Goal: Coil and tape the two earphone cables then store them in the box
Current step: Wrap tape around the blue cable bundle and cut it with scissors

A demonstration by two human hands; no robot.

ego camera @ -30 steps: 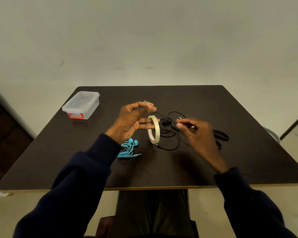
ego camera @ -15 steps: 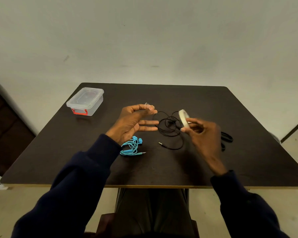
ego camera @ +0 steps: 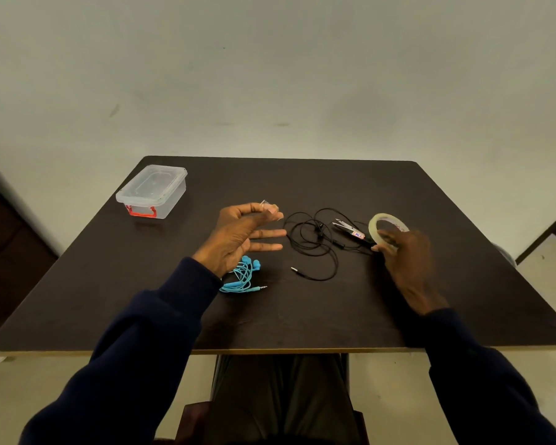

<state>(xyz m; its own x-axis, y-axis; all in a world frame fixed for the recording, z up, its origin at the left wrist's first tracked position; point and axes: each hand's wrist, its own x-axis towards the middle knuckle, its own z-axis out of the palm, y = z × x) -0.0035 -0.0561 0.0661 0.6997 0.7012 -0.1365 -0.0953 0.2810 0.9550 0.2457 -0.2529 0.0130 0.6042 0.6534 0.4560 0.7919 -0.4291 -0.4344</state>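
Head view: left hand (ego camera: 238, 239) pinches clear tape scrap (ego camera: 265, 203); right hand (ego camera: 405, 255) grips translucent tape ring (ego camera: 373, 225); black cable (ego camera: 319, 229) loose.

A small clear piece of tape (ego camera: 264, 203) is pinched between thumb and forefinger of the left hand (ego camera: 238, 239), which is raised above the dark table (ego camera: 302, 316) with its other fingers stretched out. A roll of clear tape (ego camera: 373, 229) is gripped by the right hand (ego camera: 408, 261). Just left of that grip a pair of scissors (ego camera: 350, 232) is laid. The loose black earphone cable (ego camera: 312, 248) is spread between the two grips. The coiled blue earphones (ego camera: 243, 279) are seen under the left wrist. A lidded clear plastic box (ego camera: 153, 189) with a red latch is set well left of the pinch.
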